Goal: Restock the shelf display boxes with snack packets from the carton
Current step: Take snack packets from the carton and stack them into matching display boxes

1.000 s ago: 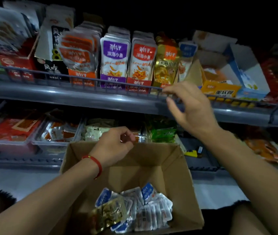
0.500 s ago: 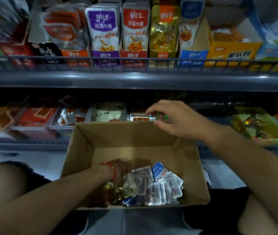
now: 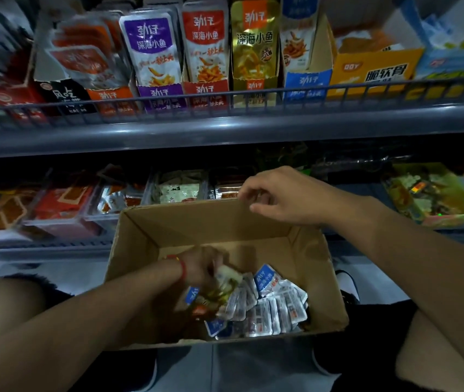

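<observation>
Left hand point(image 3: 201, 274) blurred; its grasp unclear.

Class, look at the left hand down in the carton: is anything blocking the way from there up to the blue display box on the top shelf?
Partly. The wire rail runs along the shelf front, crossing the blue display box, so packets must go over it. The right hand hovers above the carton far wall, near the left hand path.

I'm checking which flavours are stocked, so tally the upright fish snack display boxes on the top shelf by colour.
Orange fish snack display box: 1
Purple fish snack display box: 1
Red fish snack display box: 1
Gold fish snack display box: 1
Blue fish snack display box: 1
Total: 5
</observation>
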A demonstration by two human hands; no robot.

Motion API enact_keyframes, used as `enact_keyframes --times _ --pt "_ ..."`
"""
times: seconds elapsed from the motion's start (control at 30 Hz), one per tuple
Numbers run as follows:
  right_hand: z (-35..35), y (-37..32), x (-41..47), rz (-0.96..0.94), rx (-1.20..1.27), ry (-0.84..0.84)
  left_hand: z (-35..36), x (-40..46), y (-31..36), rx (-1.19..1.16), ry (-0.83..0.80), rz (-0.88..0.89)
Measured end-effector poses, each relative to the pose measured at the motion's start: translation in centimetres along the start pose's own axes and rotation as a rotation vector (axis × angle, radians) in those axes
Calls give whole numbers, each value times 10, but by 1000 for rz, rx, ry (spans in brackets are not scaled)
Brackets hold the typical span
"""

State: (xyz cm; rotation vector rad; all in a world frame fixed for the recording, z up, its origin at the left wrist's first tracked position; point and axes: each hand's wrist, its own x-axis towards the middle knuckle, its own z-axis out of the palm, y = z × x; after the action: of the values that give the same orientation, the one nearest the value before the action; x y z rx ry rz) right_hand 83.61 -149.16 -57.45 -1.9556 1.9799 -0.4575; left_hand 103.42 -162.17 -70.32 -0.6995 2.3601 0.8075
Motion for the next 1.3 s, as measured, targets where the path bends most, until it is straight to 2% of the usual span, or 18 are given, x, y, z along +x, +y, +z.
enact_keyframes --times 0.07,0.17,0.3,0.37,0.47,0.53,0.63,0.77,0.93,1.07,1.23,1.3 --pt "1 3 0 15 16 -58 -27 -10 10 -379 58 -44" --pt "2 6 -1 -4 55 -127 -61 -30 22 -951 144 10" --pt "2 -2 -5 -48 113 -210 -88 -52 35 -1339 99 39" --pt "4 -6 -7 -59 132 -179 -90 -55 36 -1467 84 7" --pt "-2 -7 -12 21 287 21 -91 -58 35 -1475 81 -24" --pt "-9 -1 -14 101 332 158 -91 -61 31 -1359 130 -39" --pt "-17 8 -17 214 420 275 -88 -68 34 -1151 163 38" --pt "-20 16 -18 294 528 318 -83 -69 45 -949 359 137" --pt "-25 15 -21 314 716 281 -89 -75 50 -956 424 240" --pt "-31 13 -27 313 613 433 -93 -81 58 -934 459 271" --pt "-65 0 -33 284 416 631 -116 -90 56 -1155 485 226" --pt "-89 -10 -28 235 242 719 -123 -94 52 -1177 492 234"
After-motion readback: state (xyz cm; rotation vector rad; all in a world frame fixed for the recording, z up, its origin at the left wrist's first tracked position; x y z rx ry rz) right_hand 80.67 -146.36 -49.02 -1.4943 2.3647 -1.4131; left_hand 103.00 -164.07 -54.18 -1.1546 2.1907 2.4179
